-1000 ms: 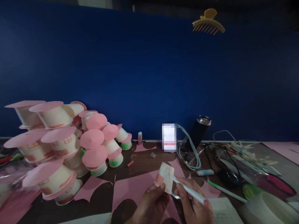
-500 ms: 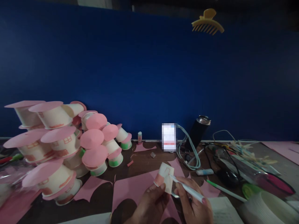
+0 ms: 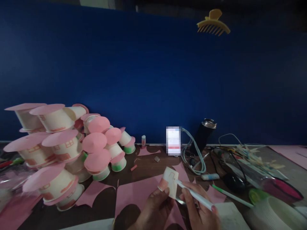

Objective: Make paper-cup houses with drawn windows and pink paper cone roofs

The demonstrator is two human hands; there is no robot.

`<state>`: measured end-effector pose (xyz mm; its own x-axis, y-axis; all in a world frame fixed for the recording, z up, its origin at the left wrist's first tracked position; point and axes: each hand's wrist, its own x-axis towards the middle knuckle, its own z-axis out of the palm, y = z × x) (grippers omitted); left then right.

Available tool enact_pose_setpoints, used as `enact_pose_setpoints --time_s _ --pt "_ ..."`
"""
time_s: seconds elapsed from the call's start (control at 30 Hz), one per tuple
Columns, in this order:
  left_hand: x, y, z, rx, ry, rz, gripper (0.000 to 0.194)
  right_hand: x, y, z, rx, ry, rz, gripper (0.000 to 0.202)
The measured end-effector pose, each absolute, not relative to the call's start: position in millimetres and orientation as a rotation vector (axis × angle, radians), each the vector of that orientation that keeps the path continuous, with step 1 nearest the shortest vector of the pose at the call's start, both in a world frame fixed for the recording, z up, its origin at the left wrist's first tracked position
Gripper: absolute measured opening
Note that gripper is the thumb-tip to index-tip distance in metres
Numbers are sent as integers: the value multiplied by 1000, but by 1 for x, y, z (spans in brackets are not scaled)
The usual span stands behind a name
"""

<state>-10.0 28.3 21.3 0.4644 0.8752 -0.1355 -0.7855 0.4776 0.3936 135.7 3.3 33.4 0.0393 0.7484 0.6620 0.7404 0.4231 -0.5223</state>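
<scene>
Between its thumb and fingers, my left hand (image 3: 157,207) holds a small white paper cup (image 3: 170,182) with a reddish patch and thin drawn lines. My right hand (image 3: 200,206) is closed round a white pen (image 3: 198,197), whose tip meets the cup's side near its right edge. Under both hands lies a pink paper sheet (image 3: 134,193) with round cutouts. Stacked at the left are several white cups with pink disc tops (image 3: 97,159), some bearing drawn windows and green or red patches.
A lit phone (image 3: 173,141) stands against the blue partition (image 3: 144,70). To its right are a coiled cable (image 3: 202,164), a black bottle (image 3: 203,135), a mouse (image 3: 233,182), a green-tipped pen (image 3: 232,195) and a large white cup (image 3: 275,214). A yellow claw clip (image 3: 213,24) hangs above.
My right hand and the pen have shifted slightly to the right, with the pen's tip still at the cup. My left hand and the cup have barely moved.
</scene>
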Motion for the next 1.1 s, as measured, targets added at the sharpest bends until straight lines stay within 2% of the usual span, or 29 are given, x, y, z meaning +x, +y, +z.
enact_pose_setpoints --time_s 0.17,0.4,0.67,1.1 --pt "-9 28 21 307 384 1016 42 136 2 35 -1258 -1632 47 19" --pt "-10 27 19 375 470 993 28 134 3 32 -1302 -1716 -8 20" --pt "-8 29 13 405 520 990 33 130 4 35 -1258 -1715 -102 19" --pt "-11 26 16 385 462 1001 25 133 7 31 -1289 -1740 -119 18"
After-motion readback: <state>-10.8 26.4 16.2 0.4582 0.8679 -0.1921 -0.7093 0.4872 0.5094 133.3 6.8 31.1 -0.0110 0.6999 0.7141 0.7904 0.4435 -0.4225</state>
